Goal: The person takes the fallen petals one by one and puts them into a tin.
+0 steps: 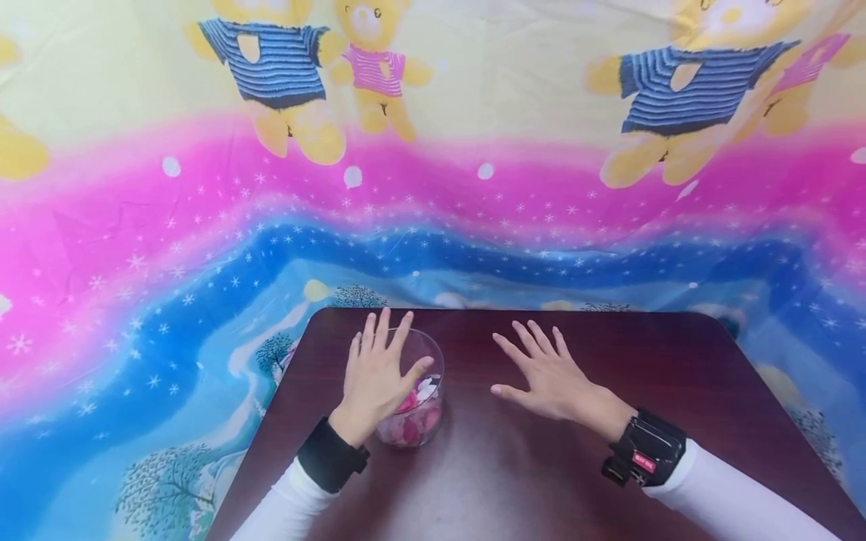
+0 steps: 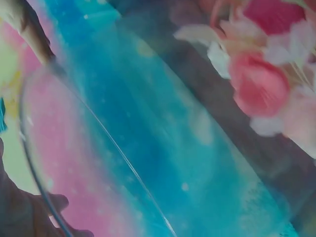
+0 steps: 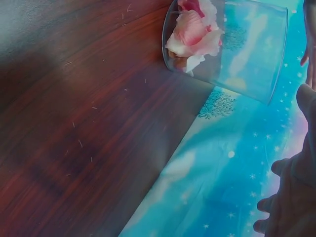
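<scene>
From the head camera we look forward and down on the dark reddish-brown wooden table (image 1: pixel 541 466). Our left wrist camera sits very close against the clear glass jar of pink and white petals (image 2: pixel 256 84). Our right wrist camera views that jar (image 3: pixel 227 44) across the tabletop (image 3: pixel 74 123) from farther off.

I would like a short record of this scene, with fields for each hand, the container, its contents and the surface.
Left hand: open, fingers spread, held over the mouth of the glass jar
Right hand: open, fingers spread, over the table, apart from the jar
Container: clear glass jar, upright, near the table's left edge
Contents: pink and white petals at the bottom
Surface: dark reddish wooden table
Background: colourful bear-print cloth
</scene>
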`<state>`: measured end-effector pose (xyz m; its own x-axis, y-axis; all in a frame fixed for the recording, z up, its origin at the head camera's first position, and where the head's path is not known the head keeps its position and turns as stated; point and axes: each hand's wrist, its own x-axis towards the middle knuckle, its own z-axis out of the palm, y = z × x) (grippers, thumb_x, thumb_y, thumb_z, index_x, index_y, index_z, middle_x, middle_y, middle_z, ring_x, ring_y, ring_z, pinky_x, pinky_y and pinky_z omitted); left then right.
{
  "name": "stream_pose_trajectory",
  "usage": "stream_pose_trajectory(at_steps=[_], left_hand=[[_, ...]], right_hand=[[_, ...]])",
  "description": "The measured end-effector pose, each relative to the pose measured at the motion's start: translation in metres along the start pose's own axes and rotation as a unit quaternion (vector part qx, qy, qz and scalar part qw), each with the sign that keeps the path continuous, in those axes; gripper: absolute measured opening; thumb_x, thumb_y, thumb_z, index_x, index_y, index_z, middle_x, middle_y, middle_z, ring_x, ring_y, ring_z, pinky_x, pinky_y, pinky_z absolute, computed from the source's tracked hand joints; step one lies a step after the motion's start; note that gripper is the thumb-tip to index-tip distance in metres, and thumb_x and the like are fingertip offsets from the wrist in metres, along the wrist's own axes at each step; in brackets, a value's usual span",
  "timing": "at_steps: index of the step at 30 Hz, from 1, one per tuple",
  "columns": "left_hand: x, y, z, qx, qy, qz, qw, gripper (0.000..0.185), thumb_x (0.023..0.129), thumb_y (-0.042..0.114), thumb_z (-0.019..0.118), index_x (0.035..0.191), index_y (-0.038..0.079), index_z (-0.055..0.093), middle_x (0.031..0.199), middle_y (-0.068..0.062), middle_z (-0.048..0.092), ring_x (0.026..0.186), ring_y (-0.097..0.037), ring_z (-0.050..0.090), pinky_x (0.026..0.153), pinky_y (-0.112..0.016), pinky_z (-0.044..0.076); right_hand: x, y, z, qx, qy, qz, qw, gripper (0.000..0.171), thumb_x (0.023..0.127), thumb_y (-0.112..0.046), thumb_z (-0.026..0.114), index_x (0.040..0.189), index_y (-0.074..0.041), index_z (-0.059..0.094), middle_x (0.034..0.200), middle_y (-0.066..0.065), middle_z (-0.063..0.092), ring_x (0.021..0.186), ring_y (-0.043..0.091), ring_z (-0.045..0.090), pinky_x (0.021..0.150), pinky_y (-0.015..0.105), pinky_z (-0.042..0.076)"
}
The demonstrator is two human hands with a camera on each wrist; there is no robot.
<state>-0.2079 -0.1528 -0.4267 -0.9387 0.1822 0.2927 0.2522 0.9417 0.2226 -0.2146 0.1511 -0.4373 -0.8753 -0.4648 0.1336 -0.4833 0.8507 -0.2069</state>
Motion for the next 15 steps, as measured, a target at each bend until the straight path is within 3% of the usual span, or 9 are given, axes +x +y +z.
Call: stream_pose_trajectory(at_steps=[4,11,15], left_hand=[[-0.005,0.015,0.002,0.011,0.011,0.034,0.9993,0.083,0.093,0.074,0.042,0.162,0.032,0.022,0.169,-0.014,0.022,0.157,-0.039,0.018,0.123,-0.061,0.021],[-0.019,0.039,0.008,0.006,0.003,0.077,0.9970,0.091,0.088,0.086,0.011,0.161,0.033,0.023,0.169,-0.012,0.023,0.158,-0.036,0.019,0.123,-0.060,0.022],[-0.027,0.048,0.011,-0.006,0.010,0.094,0.9955,0.092,0.088,0.085,0.008,0.160,0.032,0.027,0.168,-0.012,0.026,0.157,-0.036,0.022,0.121,-0.061,0.025]], right_hand=[[-0.004,0.003,0.000,-0.007,0.007,0.000,1.000,0.086,0.091,-0.073,0.051,0.161,-0.030,0.026,0.169,0.016,0.022,0.157,0.042,0.016,0.120,0.070,0.006],[-0.017,0.009,0.004,-0.005,0.014,0.002,1.000,0.086,0.090,-0.072,0.053,0.160,-0.028,0.029,0.169,0.015,0.022,0.157,0.043,0.015,0.120,0.071,0.005],[-0.025,0.011,0.009,-0.006,0.026,0.002,1.000,0.086,0.090,-0.072,0.053,0.160,-0.029,0.030,0.168,0.014,0.024,0.156,0.043,0.016,0.119,0.071,0.006]])
